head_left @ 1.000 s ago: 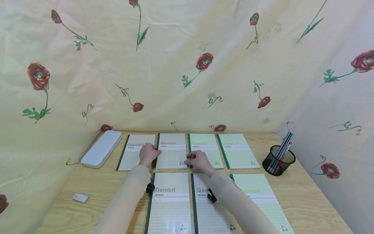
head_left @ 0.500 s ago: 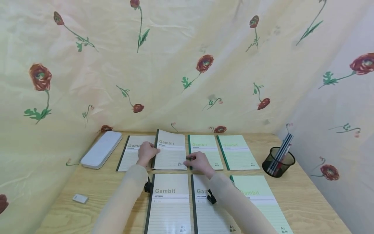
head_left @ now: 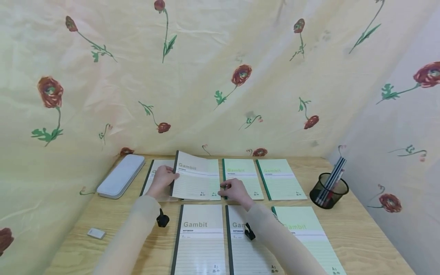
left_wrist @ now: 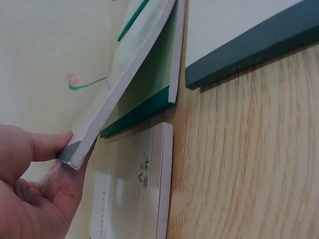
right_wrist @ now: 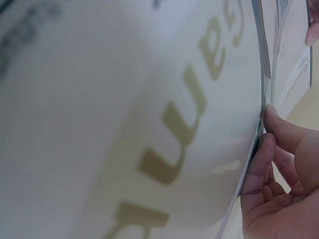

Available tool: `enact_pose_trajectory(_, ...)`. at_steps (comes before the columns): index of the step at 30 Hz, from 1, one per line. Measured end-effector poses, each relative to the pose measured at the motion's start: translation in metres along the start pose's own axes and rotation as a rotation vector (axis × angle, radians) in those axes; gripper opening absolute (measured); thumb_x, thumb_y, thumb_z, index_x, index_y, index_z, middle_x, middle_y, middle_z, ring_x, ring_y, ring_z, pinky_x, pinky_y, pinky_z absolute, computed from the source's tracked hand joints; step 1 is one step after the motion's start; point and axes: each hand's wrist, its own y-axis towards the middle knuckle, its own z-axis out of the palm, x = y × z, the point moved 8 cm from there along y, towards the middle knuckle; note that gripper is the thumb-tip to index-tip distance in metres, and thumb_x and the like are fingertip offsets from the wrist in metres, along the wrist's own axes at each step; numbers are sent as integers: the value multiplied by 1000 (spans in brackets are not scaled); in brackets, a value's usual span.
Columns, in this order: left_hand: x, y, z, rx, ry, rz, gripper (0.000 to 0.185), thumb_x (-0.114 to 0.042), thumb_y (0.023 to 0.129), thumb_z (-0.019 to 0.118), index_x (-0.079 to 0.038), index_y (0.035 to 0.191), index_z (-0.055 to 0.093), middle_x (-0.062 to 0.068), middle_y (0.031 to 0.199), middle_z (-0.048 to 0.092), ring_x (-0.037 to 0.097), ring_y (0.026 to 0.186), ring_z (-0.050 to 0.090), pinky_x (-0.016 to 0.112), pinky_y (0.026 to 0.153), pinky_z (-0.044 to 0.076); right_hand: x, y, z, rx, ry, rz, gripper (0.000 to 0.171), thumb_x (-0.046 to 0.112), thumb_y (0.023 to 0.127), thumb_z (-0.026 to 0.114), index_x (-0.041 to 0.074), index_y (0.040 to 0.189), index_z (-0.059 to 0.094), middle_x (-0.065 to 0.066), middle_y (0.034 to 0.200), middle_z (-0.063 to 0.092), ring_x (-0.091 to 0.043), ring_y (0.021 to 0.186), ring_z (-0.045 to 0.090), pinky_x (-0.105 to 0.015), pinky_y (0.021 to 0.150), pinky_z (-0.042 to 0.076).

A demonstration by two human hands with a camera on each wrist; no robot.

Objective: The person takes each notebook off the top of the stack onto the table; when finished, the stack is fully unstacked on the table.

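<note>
On the back row of the table: four notebooks lie side by side, and the second from the left, a grey-spined Gambit notebook [head_left: 197, 177], is the one in hand.
Left hand: the left hand [head_left: 161, 181] pinches the spine edge of that notebook between thumb and fingers; the left wrist view shows the thumb on top and the fingers under the grey spine.
Right hand: the right hand [head_left: 235, 190] holds the opposite, right-hand edge near the lower corner, fingers curled onto it, as the right wrist view shows.
Where the notebook is: its left side is raised off the wood and tilted, its right edge low beside the green notebook [head_left: 242, 177]; it partly overhangs the leftmost grey notebook [head_left: 152, 177].
Done so far: judging by the tilt, the lift is begun and no more.
Left to do: the notebook is not yet clear of its row, and the rest lie flat and untouched.
Front row: three more notebooks [head_left: 201, 238] lie nearer the person.
Around: a white pencil case [head_left: 120, 175], an eraser [head_left: 96, 233] and a mesh pen holder [head_left: 328, 190] stand on the wooden table [head_left: 364, 233].
</note>
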Motion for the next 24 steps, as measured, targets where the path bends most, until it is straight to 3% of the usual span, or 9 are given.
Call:
enact_pose_trajectory(7,24,0,-17,27,-128,-84,45,-12,95,66,12,129,48,27,123,54,35,106,57,45,89,51,-2,1,-1,-3,-3,-7,32,15,86,79,2,114,73,-2,76,60,-16,66,50,-28,58,40)
enact_pose_trajectory(12,38,-15,-37,94,-176,-115,57,-16,98,63,14,139,39,31,137,46,36,117,51,47,98,46,-3,2,1,-10,-14,-14,32,15,85,80,2,114,73,-1,76,59,-17,66,50,-28,57,39)
enact_pose_trajectory(15,44,-27,-55,96,-175,-126,58,-15,97,64,16,139,39,30,132,49,31,108,56,40,89,50,-3,2,3,-5,-7,-8,33,15,85,80,2,115,73,-2,78,60,-17,68,51,-28,58,40)
enact_pose_trajectory(19,54,-43,-77,71,-149,-132,51,-12,95,68,16,132,46,23,113,61,19,87,59,29,71,51,-2,2,3,6,11,5,34,15,86,79,3,116,72,-3,79,61,-18,68,52,-28,59,41)
enact_pose_trajectory(24,67,-69,-93,89,-157,-149,49,-10,94,68,19,127,47,11,95,67,12,77,60,26,66,52,-1,1,3,0,2,8,33,15,86,80,3,116,72,-2,81,61,-18,69,52,-29,59,42)
